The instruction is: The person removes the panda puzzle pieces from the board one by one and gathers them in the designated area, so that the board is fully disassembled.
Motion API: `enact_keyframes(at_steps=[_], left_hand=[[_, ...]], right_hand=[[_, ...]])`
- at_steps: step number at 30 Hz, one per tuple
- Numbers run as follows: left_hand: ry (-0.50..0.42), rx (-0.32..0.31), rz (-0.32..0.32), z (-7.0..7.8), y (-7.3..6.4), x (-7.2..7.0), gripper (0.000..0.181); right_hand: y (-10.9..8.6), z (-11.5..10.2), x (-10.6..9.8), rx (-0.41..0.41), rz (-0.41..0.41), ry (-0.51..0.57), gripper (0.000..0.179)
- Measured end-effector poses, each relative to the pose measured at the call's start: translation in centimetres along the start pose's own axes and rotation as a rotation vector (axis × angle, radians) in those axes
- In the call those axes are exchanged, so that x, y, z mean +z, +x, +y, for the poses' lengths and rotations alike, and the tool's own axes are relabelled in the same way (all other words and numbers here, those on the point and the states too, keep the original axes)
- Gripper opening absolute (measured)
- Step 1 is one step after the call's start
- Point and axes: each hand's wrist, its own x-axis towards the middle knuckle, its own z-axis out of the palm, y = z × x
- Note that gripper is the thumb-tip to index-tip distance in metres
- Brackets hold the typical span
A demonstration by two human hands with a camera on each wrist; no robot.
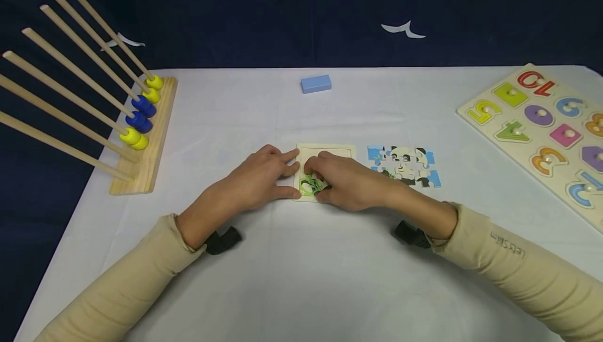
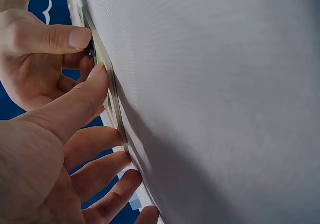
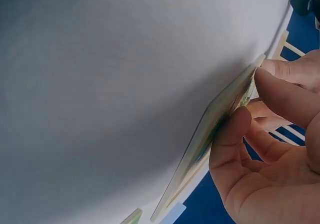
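Note:
A small wooden puzzle tray lies on the white tablecloth between both hands, with green panda-picture puzzle pieces at its lower left. My left hand has its fingers spread and rests with fingertips and thumb along the tray's left edge. Over the tray, my right hand curls its thumb and index finger around a puzzle piece, mostly hidden by the fingers. In the right wrist view, a bit of green shows between those fingertips, close over the tray. Beside the tray on the right, several panda puzzle pieces lie roughly grouped.
On the left stands a wooden bead rack with tall rods and yellow and blue beads. A blue block sits behind the tray. The number-and-shape board lies at the right. Dark cloth hangs behind the table.

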Motion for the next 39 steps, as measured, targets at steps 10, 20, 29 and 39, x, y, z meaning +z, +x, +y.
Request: enact_keyframes(at_steps=[10,20,29,39], left_hand=[[-0.002,-0.001,-0.005,0.05,-0.14,-0.09,0.063],[-0.006,-0.015,-0.013,0.09,-0.15,-0.11,0.064],[-0.003,-0.014,-0.001,0.13,-0.25,-0.17,0.064],[-0.016,-0.015,-0.006,0.15,-0.13,-0.13,0.064]], right_hand=[[0.05,-0.22,0.36,-0.035,0.062,0.021,0.034],[0.38,-0.39,0.45,-0.019,0.084,-0.049,0.033],[0.33,-0.61,0.44,-0.02,0.097,-0.079,0.038],[-0.19,-0.36,0.26,-0.038,0.141,-0.067,0.042]])
